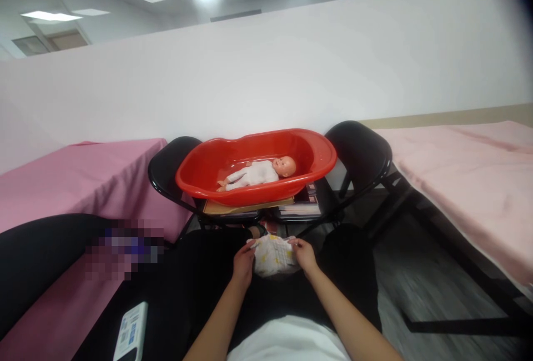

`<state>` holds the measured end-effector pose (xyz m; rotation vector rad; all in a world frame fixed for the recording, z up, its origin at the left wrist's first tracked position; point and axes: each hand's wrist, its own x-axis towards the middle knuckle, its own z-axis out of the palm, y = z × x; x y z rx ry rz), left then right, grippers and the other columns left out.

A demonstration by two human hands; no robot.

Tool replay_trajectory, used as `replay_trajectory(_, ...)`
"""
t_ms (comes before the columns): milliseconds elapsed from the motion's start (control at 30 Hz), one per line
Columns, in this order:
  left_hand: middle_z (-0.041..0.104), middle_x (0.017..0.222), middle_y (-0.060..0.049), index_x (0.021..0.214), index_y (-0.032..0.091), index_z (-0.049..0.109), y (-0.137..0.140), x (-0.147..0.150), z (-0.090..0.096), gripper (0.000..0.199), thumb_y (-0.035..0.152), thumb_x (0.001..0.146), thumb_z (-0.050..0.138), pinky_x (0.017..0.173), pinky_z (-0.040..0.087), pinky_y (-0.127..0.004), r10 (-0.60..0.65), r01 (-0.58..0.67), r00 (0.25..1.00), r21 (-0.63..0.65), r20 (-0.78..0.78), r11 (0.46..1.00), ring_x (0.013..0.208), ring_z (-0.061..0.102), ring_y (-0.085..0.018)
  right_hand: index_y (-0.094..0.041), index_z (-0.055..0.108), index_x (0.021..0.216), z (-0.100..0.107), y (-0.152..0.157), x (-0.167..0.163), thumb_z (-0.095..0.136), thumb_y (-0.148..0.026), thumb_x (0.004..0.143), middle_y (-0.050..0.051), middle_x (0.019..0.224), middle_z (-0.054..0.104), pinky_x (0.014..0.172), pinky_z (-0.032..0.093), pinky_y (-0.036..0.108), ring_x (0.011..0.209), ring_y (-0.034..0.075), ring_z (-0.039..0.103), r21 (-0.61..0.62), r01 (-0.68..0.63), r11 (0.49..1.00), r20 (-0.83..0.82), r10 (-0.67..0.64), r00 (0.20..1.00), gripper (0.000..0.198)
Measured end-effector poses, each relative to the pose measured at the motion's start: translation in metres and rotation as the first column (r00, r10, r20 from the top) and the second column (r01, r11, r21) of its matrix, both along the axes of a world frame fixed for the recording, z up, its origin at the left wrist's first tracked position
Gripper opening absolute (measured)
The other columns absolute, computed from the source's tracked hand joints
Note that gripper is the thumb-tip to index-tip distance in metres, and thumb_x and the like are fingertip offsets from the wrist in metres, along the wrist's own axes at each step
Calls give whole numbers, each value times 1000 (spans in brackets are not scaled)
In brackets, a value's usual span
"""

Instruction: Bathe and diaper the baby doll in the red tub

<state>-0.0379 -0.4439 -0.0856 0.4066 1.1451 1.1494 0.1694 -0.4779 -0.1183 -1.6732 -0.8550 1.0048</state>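
Observation:
Between my knees I hold up a small white piece of crinkled fabric with yellow print [275, 256], its shape like baby pants or a folded cloth; which one I cannot tell. My left hand [244, 264] pinches its left upper corner. At the opposite corner, my right hand [303, 255] has its fingers closed on the edge. Beyond my hands, a baby doll [260, 173] in a white suit lies on its back inside a red baby bathtub [318, 153], head to the right, bare feet to the left.
The tub rests across black folding chairs [366, 153], with papers and an envelope [241, 206] beneath it. Tables under a pink cloth [83, 183] and a paler cloth [466, 183] flank it. A white phone-like object [131, 332] lies at lower left. A white partition [266, 72] stands behind.

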Motion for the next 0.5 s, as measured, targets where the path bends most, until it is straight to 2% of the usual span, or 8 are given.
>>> replay_trajectory(167, 70, 93, -8, 97, 13, 68, 0, -2, 0, 35, 4, 64, 65, 73, 52, -29, -20, 21, 1000, 8, -12, 1000, 77, 66, -16, -16, 69, 89, 3, 1, 0, 50, -34, 66, 8, 93, 69, 82, 46, 35, 88, 25, 61, 38, 29, 999, -56, -27, 998, 35)
replay_trajectory(300, 69, 97, -7, 103, 16, 65, 0, 0, 1, 49, -4, 58, 62, 76, 52, -28, 4, -5, 1000, 50, 21, 999, 84, 66, -17, -15, 62, 108, 2, 1, -1, 53, -23, 58, 9, 109, 63, 88, 46, 35, 94, 25, 60, 56, 13, 998, -51, -10, 999, 51)
replay_trajectory(400, 67, 104, -5, 109, 19, 62, -1, 1, -1, 63, -10, 53, 58, 78, 51, -26, 9, -8, 1000, 89, -7, 996, 89, 65, -17, -16, 61, 108, 0, 1, -2, 45, -10, 49, 9, 115, 58, 97, 42, 32, 106, 23, 56, 143, -6, 990, 43, 0, 999, 62)
replay_trajectory(500, 67, 103, -6, 117, 20, 58, -1, 0, -5, 74, -12, 50, 54, 77, 52, -30, -7, 14, 997, 87, -75, 996, 86, 66, -18, -17, 64, 102, -2, 1, -3, 38, -8, 44, 7, 111, 59, 100, 39, 29, 108, 19, 55, 235, 4, 972, 117, -32, 993, 64)
